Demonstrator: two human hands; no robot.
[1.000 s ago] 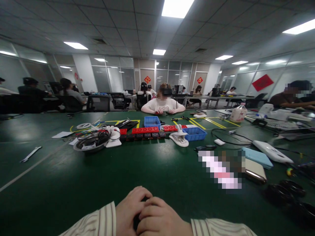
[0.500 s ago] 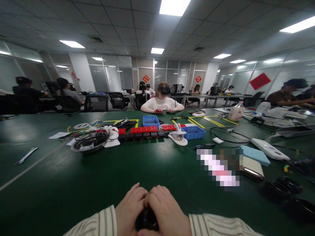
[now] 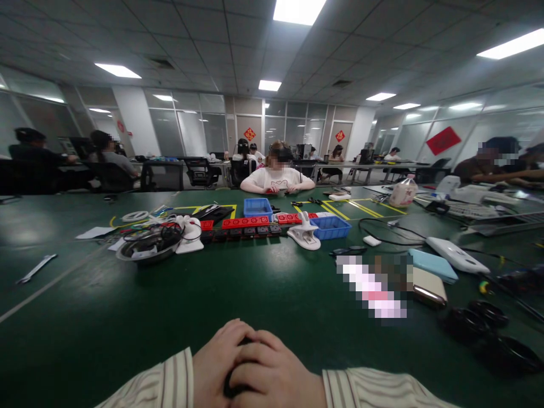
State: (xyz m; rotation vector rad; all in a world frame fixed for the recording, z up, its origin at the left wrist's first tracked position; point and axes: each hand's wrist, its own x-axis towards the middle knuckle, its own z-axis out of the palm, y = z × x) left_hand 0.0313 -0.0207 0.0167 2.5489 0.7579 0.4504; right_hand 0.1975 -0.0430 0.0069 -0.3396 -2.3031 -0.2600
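Observation:
My left hand [image 3: 215, 365] and my right hand [image 3: 276, 377] rest together at the near edge of the green table [image 3: 127, 306], both in striped sleeves. Their fingers are curled round a small black object [image 3: 232, 388], mostly hidden between the palms. I cannot make out what that object is. Farther off on the table lie a row of red and black power strips [image 3: 246, 226], two blue bins [image 3: 331, 226] and a white clamp-like device [image 3: 305, 235].
A bowl of cables [image 3: 147, 245] sits left of the strips, a wrench [image 3: 34, 268] at far left. Phones, a power bank [image 3: 433, 265] and black round parts [image 3: 488, 328] lie at right. A person [image 3: 277, 177] sits across the table; others work around the room.
My hands opened slightly half a second ago, showing the black object, and have now closed over it again. The view has drifted a little.

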